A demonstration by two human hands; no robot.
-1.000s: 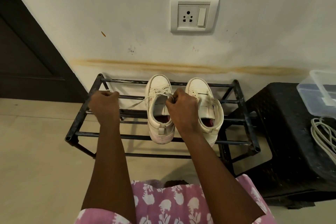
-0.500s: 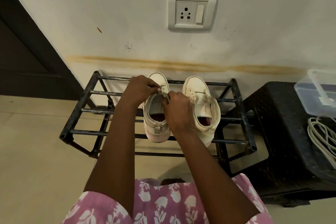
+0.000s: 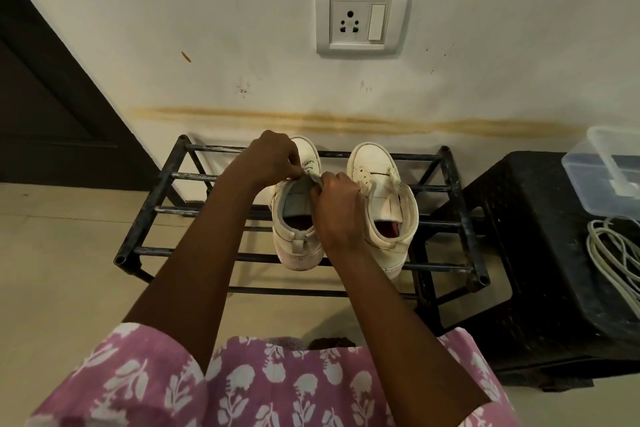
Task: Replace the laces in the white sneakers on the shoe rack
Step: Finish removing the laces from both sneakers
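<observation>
closest in is the pink floral fabric [image 3: 277,385], then two bare forearms reaching out over the black shoe rack [image 3: 138,218]. the right hand [image 3: 337,208] is the nearer one. it sits over the right edge of the left sneaker [image 3: 298,250] with its fingers curled in at the top of the tongue. just past it the left hand [image 3: 273,158] comes in from the toe side, thumb and fingers pinched together. both meet on a small pale bit that i read as the lace [image 3: 312,178] (could be the tongue edge, it's too small to swear to). that sneaker lies heel toward the person and toe toward the wall [image 3: 242,45], so its long axis runs straight away from the body. the eyelet rows lead off from the fingers toward the toe. my guess is the next pull or thread has to go along that line, and the left hand looks better placed for it. the right sneaker [image 3: 381,184] sits just beside it on the rack, same way round. beyond them there's a socket [image 3: 362,17] up on the wall.
</observation>
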